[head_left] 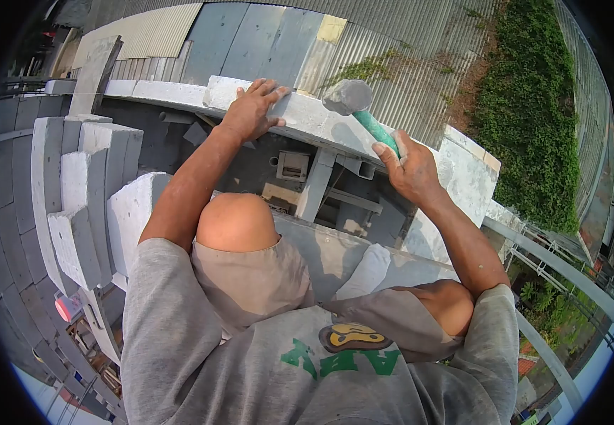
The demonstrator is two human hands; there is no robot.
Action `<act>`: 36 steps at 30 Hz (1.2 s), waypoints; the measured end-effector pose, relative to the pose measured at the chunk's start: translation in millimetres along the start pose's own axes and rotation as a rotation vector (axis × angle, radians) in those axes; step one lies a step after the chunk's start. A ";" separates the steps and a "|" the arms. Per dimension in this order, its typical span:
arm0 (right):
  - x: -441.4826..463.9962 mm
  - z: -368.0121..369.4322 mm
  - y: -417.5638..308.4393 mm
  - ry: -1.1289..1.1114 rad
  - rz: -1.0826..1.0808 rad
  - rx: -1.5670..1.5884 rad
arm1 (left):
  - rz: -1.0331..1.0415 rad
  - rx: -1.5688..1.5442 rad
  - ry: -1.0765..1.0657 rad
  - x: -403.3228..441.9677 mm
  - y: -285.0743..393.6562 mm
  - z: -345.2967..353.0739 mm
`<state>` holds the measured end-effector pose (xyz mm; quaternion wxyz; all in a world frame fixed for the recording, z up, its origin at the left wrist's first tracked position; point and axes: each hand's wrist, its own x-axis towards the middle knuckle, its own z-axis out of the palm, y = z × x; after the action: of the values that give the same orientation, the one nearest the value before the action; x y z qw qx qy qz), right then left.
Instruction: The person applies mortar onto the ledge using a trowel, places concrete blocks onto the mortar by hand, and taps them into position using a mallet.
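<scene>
My right hand point(413, 170) is wrapped round the green handle of a mallet point(349, 98). Its thick grey head is raised over the top course of a wall, to the right of my other hand. Fingers spread, my left hand point(256, 110) lies on a pale aerated concrete block point(307, 117) that forms part of this course. The block runs on rightward beneath the mallet. Part of the handle is hidden inside my right fist.
Several pale blocks point(80, 191) stand stacked at my left. Below the wall is a deep opening with a beam point(315, 185) across it. Corrugated roofing point(399, 53) and a vine-covered strip point(526, 106) lie beyond. Metal pipes point(569, 258) run along the right.
</scene>
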<state>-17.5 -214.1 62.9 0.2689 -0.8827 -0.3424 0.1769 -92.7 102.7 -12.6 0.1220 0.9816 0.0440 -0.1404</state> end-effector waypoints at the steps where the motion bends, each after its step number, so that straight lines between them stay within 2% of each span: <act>1: 3.5 -1.9 -6.2 0.021 -0.035 0.010 | 0.002 -0.003 0.001 0.9 -1.0 0.3; 5: 16.5 25.8 14.2 -0.016 -0.090 -0.141 | 0.006 -0.011 0.009 2.4 -2.9 2.5; 8: 24.5 41.3 22.7 -0.166 0.055 -0.218 | 0.009 0.002 -0.009 3.7 -2.6 0.9; 14: 26.5 35.1 9.1 -0.024 -0.029 -0.127 | 0.017 -0.002 0.008 1.3 -0.4 -2.0; 17: 29.6 13.2 -27.1 -0.112 -0.032 0.004 | 0.008 -0.002 0.013 0.2 -0.9 -1.6; 20: 33.3 31.8 -20.5 -0.030 -0.160 -0.045 | -0.003 -0.053 0.029 0.7 -0.9 -2.6; 23: 42.3 52.4 -11.5 -0.240 0.031 -0.227 | 0.009 -0.022 0.020 1.2 -1.2 -1.3; 27: 42.1 49.8 1.1 -0.153 0.023 -0.125 | 0.007 -0.018 0.036 -1.7 -4.1 1.7; 30: 27.4 21.7 6.0 -0.141 0.075 -0.092 | 0.013 -0.017 0.015 1.1 -1.9 0.4; 36: -29.0 -17.2 46.7 0.057 0.059 -0.043 | 0.023 -0.036 0.045 -1.6 1.1 -3.5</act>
<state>-5.5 -269.5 52.4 0.2543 -0.9027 -0.3120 0.1521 -93.1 102.4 -8.7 0.1400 0.9826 0.0380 -0.1160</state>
